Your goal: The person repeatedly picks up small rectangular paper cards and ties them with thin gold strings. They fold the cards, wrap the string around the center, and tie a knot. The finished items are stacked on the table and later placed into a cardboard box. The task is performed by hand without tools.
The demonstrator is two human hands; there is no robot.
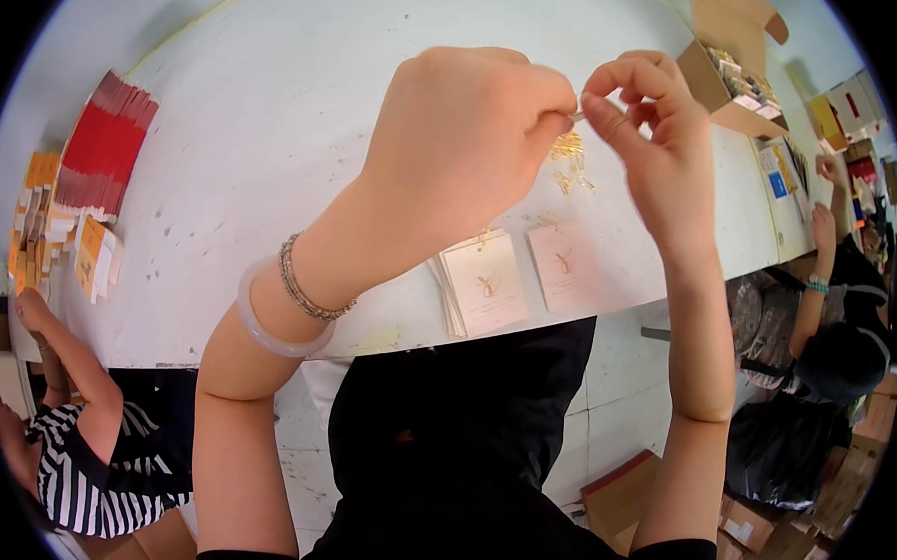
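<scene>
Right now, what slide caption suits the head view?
Left hand and right hand close together above a white table with golden pieces and pale cards.

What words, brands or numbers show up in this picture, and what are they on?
Nothing here is legible enough to quote.
Stack of pale cards: fine print beneath a gold-brown design, too small to read.
Separate pale pink card: faint print beneath a similar design, too small to read.
Orange-and-white packet: markings too blurred to read.
</scene>
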